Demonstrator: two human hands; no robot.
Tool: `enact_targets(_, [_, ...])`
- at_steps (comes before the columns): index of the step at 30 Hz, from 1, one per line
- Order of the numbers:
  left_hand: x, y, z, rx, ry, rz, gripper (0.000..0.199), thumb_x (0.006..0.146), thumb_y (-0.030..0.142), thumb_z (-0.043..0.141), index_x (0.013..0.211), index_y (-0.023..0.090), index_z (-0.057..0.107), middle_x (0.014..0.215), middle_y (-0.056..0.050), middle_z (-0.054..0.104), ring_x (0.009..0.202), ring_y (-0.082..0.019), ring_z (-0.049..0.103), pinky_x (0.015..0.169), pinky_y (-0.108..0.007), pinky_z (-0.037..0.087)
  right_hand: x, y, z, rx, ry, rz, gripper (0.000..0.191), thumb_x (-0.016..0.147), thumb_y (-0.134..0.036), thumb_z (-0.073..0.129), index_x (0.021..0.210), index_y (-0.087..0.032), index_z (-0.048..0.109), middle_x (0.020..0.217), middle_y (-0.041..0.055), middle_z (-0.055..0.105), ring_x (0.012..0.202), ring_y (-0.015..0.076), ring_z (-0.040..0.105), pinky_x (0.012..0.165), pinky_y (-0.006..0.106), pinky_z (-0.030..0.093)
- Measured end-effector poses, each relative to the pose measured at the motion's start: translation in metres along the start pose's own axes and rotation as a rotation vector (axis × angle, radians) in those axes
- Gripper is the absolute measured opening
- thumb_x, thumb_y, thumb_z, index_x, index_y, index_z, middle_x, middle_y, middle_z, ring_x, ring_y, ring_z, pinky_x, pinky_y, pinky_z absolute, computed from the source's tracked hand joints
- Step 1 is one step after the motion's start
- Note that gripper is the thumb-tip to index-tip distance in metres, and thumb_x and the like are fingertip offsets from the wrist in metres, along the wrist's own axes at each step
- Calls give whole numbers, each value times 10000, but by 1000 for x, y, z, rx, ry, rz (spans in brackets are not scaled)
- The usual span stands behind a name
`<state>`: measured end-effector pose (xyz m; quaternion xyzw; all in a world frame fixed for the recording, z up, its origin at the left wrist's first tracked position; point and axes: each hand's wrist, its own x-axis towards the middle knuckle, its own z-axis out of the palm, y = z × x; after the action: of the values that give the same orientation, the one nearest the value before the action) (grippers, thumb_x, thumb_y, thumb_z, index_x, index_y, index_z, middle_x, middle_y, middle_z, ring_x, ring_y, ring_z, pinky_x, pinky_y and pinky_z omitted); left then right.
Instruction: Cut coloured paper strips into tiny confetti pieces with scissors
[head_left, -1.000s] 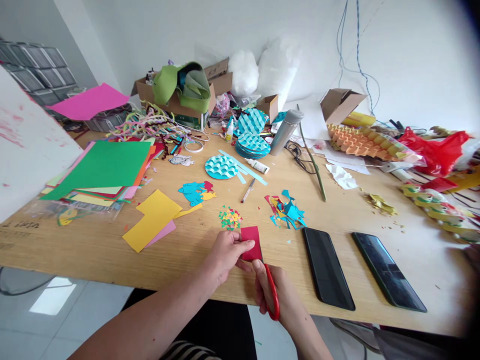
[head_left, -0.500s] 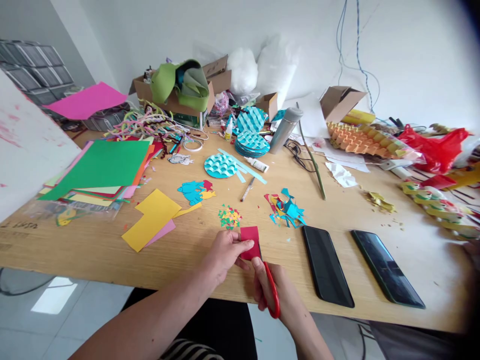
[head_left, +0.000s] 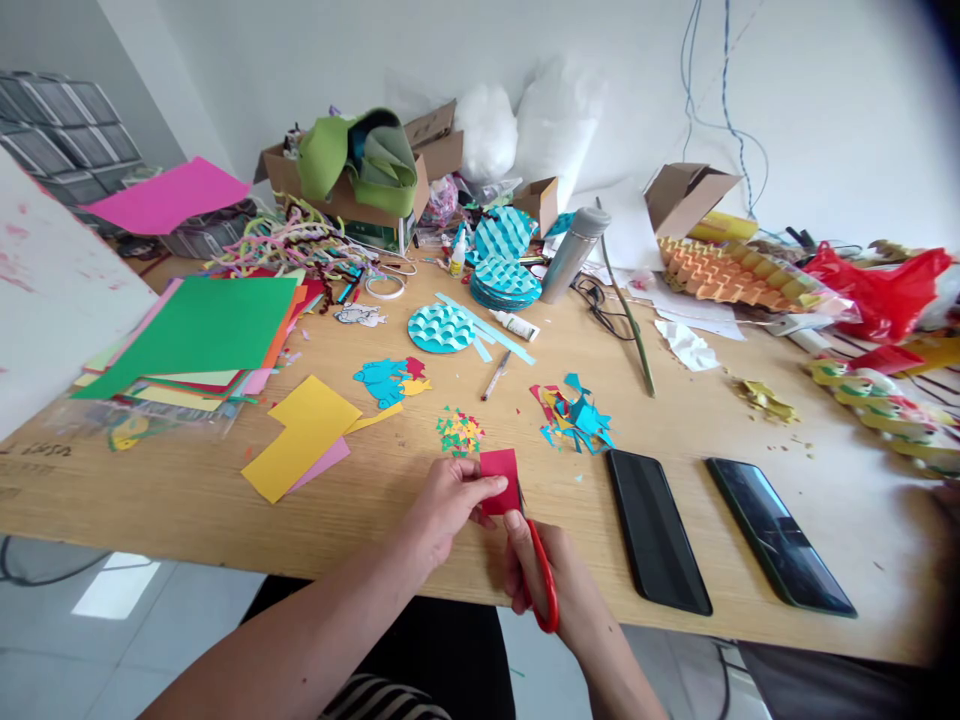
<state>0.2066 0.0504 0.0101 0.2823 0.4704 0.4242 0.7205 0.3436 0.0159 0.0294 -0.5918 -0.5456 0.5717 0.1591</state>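
Observation:
A small red paper piece [head_left: 498, 468] is pinched between the thumb and fingers of my left hand [head_left: 451, 500], just above the table's front edge. My right hand [head_left: 541, 570] is closed round the red handles of a pair of scissors [head_left: 550, 590]. The scissors' blades lie along the right side of the red paper. Tiny coloured paper bits [head_left: 459, 430] form a small pile beyond my left hand. Blue and red scraps [head_left: 581, 418] lie farther right. Blue, red and yellow cut shapes [head_left: 386, 382] rest to the left of the pile.
Yellow paper [head_left: 304, 430] and a stack of coloured sheets [head_left: 210, 325] lie left. Two dark phones [head_left: 658, 530] are at the right. Farther back stand a grey flask [head_left: 576, 255], blue patterned discs [head_left: 441, 328], a pen [head_left: 496, 376] and a filled cardboard box [head_left: 281, 175].
The scissors' blades show more clearly beside the red paper, spread a little apart. Both hands keep their holds, and the view has shifted very slightly.

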Motion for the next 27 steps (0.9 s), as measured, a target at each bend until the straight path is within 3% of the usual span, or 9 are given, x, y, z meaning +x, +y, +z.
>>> enact_targets(17, [1,-3,0,52,36,21,228,587,331,739,612,120,658,578,-25,597,526,-101,477,548,-241,382,3,1,-1,21,15,26,564,854,-653,387,566,-179,490,467,10,538,359,105,502,374,201,349])
enact_targets(27, [0,-3,0,20,13,-6,216,616,294,728,713,105,693,721,-79,680,649,-146,578,650,-269,451,4,9,6,65,73,85,544,831,-667,416,568,-192,453,389,-15,489,298,91,449,327,184,294])
